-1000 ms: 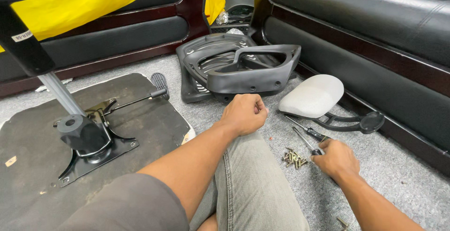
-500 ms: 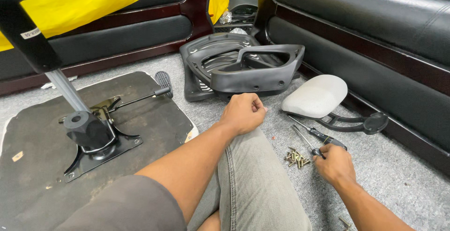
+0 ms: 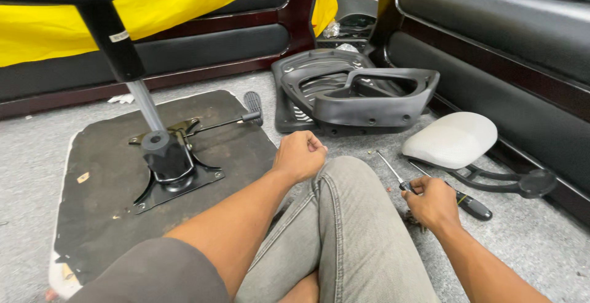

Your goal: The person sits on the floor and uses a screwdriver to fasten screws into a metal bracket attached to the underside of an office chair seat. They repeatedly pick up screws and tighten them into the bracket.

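Observation:
My left hand (image 3: 301, 155) rests as a loose fist on my raised knee in grey jeans (image 3: 344, 229) and holds nothing. My right hand (image 3: 433, 203) is down on the grey carpet to the right of the knee. Its fingers curl over the handle of a thin screwdriver (image 3: 388, 166), whose shaft points away to the upper left. A second screwdriver with a black handle (image 3: 473, 206) lies just right of that hand. A few small screws (image 3: 410, 218) show dark under the hand's edge; most are hidden by it.
An upturned chair seat (image 3: 92, 180) lies at left, with its black tilt mechanism and gas cylinder (image 3: 163, 152) standing up. Black plastic chair frames (image 3: 362, 103) lie ahead. A white padded piece on a black bracket (image 3: 452, 138) lies right, by a black sofa (image 3: 491, 26).
My right hand has slid left and forward over the screws onto the thin screwdriver's handle. The view has tilted down slightly. My left hand stays on the knee.

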